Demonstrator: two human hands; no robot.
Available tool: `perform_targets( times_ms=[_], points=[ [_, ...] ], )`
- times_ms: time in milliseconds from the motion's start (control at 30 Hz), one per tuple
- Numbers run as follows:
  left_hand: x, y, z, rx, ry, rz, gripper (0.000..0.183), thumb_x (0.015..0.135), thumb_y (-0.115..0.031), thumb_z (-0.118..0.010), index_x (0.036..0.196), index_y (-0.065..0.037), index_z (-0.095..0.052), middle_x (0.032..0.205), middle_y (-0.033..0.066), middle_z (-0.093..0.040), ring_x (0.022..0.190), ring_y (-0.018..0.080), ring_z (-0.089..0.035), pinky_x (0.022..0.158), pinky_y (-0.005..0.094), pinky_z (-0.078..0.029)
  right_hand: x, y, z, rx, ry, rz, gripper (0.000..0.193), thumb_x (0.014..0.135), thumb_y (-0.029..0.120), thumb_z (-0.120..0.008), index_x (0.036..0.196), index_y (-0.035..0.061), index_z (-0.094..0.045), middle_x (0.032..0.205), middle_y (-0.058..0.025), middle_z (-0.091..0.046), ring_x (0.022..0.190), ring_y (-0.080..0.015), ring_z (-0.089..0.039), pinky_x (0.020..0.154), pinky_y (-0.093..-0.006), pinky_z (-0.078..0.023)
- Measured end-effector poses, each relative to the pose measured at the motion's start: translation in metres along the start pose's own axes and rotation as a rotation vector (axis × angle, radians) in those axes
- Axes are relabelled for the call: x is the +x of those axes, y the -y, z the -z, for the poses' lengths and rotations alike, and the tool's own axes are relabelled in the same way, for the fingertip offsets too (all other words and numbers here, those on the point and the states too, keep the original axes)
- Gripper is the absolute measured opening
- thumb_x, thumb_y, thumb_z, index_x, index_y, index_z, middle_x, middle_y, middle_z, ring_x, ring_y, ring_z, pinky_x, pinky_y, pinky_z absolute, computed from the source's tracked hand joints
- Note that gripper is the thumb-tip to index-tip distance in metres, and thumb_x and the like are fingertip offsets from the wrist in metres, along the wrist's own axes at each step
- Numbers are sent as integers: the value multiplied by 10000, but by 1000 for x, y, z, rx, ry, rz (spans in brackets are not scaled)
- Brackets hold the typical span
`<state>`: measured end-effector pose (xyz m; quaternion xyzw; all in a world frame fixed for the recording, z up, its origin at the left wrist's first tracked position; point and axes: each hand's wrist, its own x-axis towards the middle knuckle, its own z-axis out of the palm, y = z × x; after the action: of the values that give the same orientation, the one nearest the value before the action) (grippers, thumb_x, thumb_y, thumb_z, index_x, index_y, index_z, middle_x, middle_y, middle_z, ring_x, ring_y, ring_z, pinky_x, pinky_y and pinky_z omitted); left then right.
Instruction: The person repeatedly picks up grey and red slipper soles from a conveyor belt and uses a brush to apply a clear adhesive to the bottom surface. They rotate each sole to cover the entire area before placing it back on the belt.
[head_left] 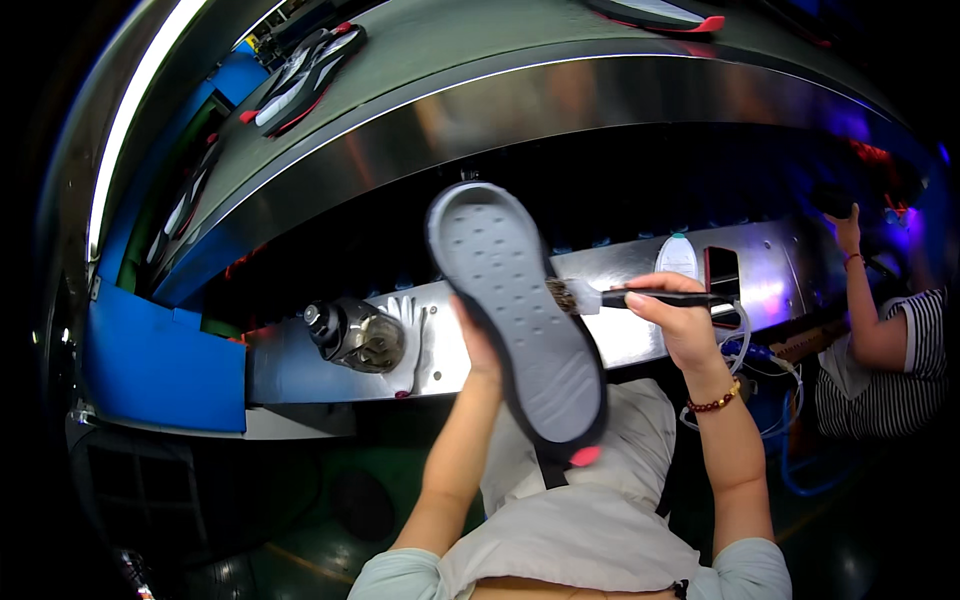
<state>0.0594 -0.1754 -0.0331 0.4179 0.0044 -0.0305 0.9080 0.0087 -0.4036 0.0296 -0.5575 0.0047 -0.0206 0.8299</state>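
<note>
A grey shoe sole (515,310) with a black rim and a small red patch at its lower end is held up in front of me, its dimpled inner side facing me. My left hand (474,340) grips it by the left edge; most of its fingers are hidden behind the sole. Between the fingers of my right hand (680,320) is a brush with a black handle (660,299) and a pale ferrule. Its dark bristles (562,294) touch the sole's right rim.
On the metal bench (450,365) stand a dark-lidded bottle (355,335) beside a white glove (404,340), a white shoe-shaped piece (677,256) and a dark tray (720,275). Beyond, a green conveyor belt (430,45) carries more soles (310,80). At right, a co-worker in a striped shirt (890,370) raises an arm.
</note>
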Motion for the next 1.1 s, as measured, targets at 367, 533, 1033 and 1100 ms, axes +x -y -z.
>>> perform_targets(
  times_ms=[367,533,1033,1100],
  points=[
    [-26,15,-66,-117,98,290,815,777,-705,-155,1272,-82,-330,1191,76,-448,1072,189,-445,931,317,-348,41,19,-49,-509,115,402,135,677,83,-659,788,10,-640,714,-63,-603,635,-126,-565,579,-228,-445],
    [-11,0,-52,-58,-85,183,801,786,-694,-177,1277,-80,-326,1215,86,-437,1079,221,-442,936,341,-343,-7,-3,-59,-896,184,708,134,622,40,-644,755,58,-638,626,-84,-565,556,-225,-517,549,-324,-397],
    [-32,2,-60,-198,207,300,791,787,-682,-202,1304,-89,-280,1267,127,-381,1142,259,-405,970,388,-329,18,42,-42,-512,381,432,172,661,62,-680,827,23,-660,747,-84,-608,640,-125,-560,566,-221,-426],
    [-37,-10,-68,-219,188,283,825,764,-709,-205,1297,-85,-292,1278,126,-373,1143,259,-407,966,400,-338,8,36,-37,-414,538,420,177,651,66,-686,825,41,-666,730,-82,-613,647,-132,-553,595,-228,-418]
  ],
)
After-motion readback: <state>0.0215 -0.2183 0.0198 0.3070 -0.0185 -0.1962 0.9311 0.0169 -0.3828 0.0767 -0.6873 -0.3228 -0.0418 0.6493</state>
